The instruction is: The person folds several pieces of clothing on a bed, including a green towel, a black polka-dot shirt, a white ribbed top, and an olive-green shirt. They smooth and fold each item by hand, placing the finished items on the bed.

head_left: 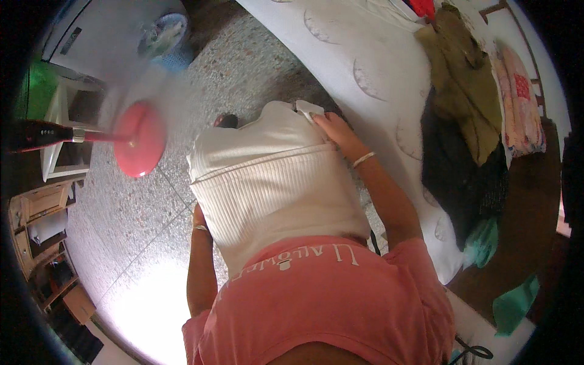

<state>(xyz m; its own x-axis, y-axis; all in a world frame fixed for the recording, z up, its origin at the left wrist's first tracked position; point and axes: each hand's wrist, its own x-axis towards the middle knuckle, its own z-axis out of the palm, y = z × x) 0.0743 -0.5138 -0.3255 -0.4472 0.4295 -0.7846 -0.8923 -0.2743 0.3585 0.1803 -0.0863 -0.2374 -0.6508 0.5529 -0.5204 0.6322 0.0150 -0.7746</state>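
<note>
A white garment [267, 188] with a ribbed band across it lies spread over my lap, in front of my pink shirt. At its far right corner my right hand [331, 128] is closed on the cloth, and a small folded flap [309, 108] of it sticks up by the fingertips. Along the near left edge is my left hand [199, 218], mostly tucked beneath the garment, so its fingers are hidden. Pale bands circle both wrists. A dark shoe or foot [226, 120] shows just past the garment's far edge.
A white-covered bed [377, 79] runs along the right, bearing olive and dark clothes [456, 91] and a folded patterned cloth [517, 103]. On the left are a pink and black pedestal fan [140, 139], a blue basket [173, 56] and wooden shelves [42, 213]. The floor [140, 225] is speckled grey.
</note>
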